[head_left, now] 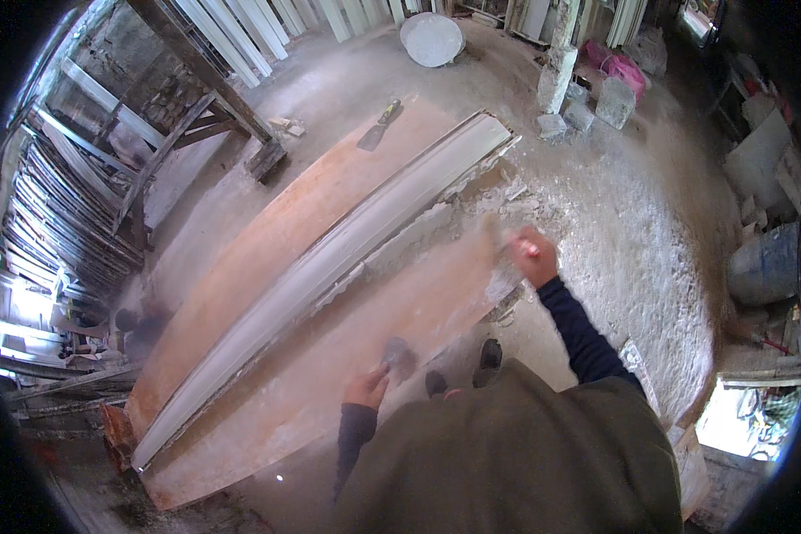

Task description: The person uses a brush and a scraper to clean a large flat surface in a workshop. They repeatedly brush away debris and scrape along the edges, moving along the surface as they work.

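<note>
A long white moulded plaster strip (329, 254) lies diagonally along an orange-brown board (267, 240), with ragged plaster scraps at its edges. My left hand (365, 389) is low over the near part of the board. It is closed on a grey scraper (399, 358), whose outline is smeared. Past the board's right end is my right hand (534, 256), also closed. It grips a tan-headed brush (489, 229), blurred by motion, with its handle mostly hidden in the fingers. A putty knife (376, 132) with a black and yellow handle rests on the board's far side.
White plaster crumbs (516, 191) are strewn beside the strip's far end. Beyond stand a white round bucket (432, 40), crusted blocks (614, 102) and a pink bag (618, 69). A wooden post (214, 80) rises at far left. A blue-grey barrel (764, 264) stands at right.
</note>
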The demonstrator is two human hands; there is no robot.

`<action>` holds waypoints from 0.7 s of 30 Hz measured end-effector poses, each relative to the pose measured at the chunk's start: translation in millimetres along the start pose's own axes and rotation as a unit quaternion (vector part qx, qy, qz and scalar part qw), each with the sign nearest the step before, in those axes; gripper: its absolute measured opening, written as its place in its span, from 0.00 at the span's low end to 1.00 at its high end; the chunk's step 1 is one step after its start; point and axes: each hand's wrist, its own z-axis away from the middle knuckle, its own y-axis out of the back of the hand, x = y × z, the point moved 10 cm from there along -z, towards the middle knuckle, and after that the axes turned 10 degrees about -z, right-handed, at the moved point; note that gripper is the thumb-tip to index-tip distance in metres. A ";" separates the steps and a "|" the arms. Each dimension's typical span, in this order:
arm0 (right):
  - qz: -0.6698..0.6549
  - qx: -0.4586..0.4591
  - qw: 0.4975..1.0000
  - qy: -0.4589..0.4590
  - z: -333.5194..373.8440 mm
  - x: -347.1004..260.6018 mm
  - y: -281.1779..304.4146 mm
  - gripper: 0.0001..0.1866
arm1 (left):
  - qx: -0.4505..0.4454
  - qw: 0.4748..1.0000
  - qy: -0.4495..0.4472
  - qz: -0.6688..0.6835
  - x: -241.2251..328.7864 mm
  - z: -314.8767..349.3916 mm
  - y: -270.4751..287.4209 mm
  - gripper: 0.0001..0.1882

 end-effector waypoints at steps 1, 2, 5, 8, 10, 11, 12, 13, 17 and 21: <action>-0.095 -0.011 0.995 -0.028 18.9 22.1 -24.6 0.02 | -0.034 0.999 0.004 -0.030 0.5 -3.4 -12.6 0.16; -0.174 -0.082 0.977 -0.095 47.2 66.1 -71.2 0.03 | -0.050 0.998 -0.004 -0.032 9.8 -8.0 -17.7 0.17; -0.241 -0.154 0.948 -0.141 90.1 64.0 -187.2 0.05 | -0.073 0.996 -0.027 -0.030 33.0 -17.0 -27.0 0.18; -0.470 -0.317 0.822 0.058 58.6 -15.7 -212.5 0.06 | -0.050 0.999 -0.015 0.008 34.1 -10.7 -28.8 0.18; -0.371 -0.247 0.895 -0.017 46.5 65.5 -212.5 0.06 | -0.082 0.997 0.002 -0.006 63.7 -18.5 -20.7 0.17; -0.334 -0.171 0.915 -0.148 40.3 107.2 -196.2 0.06 | -0.090 0.996 0.024 -0.010 66.8 -16.6 -16.2 0.17; -0.310 -0.085 0.905 -0.279 41.5 146.1 -172.3 0.05 | -0.084 0.996 0.020 -0.006 65.1 -16.7 -20.9 0.17; -0.435 -0.061 0.813 -0.382 22.7 118.4 -151.1 0.05 | -0.068 0.997 0.038 0.001 46.4 -6.3 -28.3 0.17; -0.309 0.072 0.894 -0.315 -28.9 173.5 -7.2 0.07 | -0.079 0.997 0.016 -0.013 64.3 -19.7 -46.5 0.17; -0.195 0.084 0.954 -0.212 -54.1 135.6 60.6 0.06 | -0.090 0.996 -0.013 0.007 79.9 -32.2 -67.7 0.18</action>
